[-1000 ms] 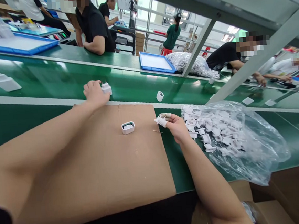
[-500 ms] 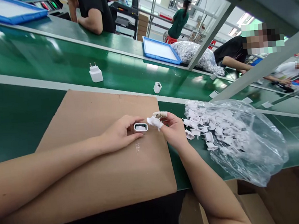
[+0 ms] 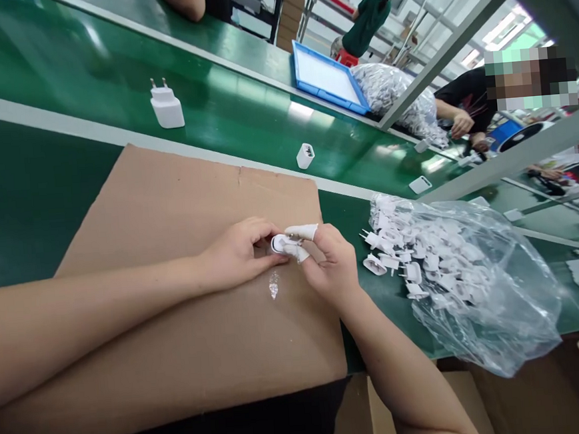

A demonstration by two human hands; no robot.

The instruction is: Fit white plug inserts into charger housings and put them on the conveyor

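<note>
Above the cardboard (image 3: pixel 195 358), close to its right edge, the left hand (image 3: pixel 237 254) holds a white shell (image 3: pixel 276 245) with the grip narrow, thumb below and fingers above. The shell's end is turned toward the right hand (image 3: pixel 334 267), whose thumb and 1 finger wear pale covers. That grip is narrow too, pinched on a small white piece (image 3: pixel 288 244) at the shell's end; the fingertips cover much of it, so how far it sits inside cannot be told. A shiny mark (image 3: pixel 273 287) shows on the cardboard just below the shell.

Right of the cardboard's right edge, on the green table (image 3: pixel 343 223), a heap of white plug parts (image 3: pixel 430 253) lies partly in a clear bag (image 3: pixel 527 305), which reaches toward the table's near edge.

Beyond the pale rail (image 3: pixel 204 157) along the table's far edge runs a green strip (image 3: pixel 241 107). On it stand a white charger (image 3: pixel 167 111) with 2 pins pointing up, a 2nd shell (image 3: pixel 305 155) with its open end showing, and, farther right, a flat white part (image 3: pixel 420 184). Past the strip's far edge sit a blue tray (image 3: pixel 327 77) and a silvery bundle (image 3: pixel 395 98); a person in black (image 3: pixel 475 95) works at right.
</note>
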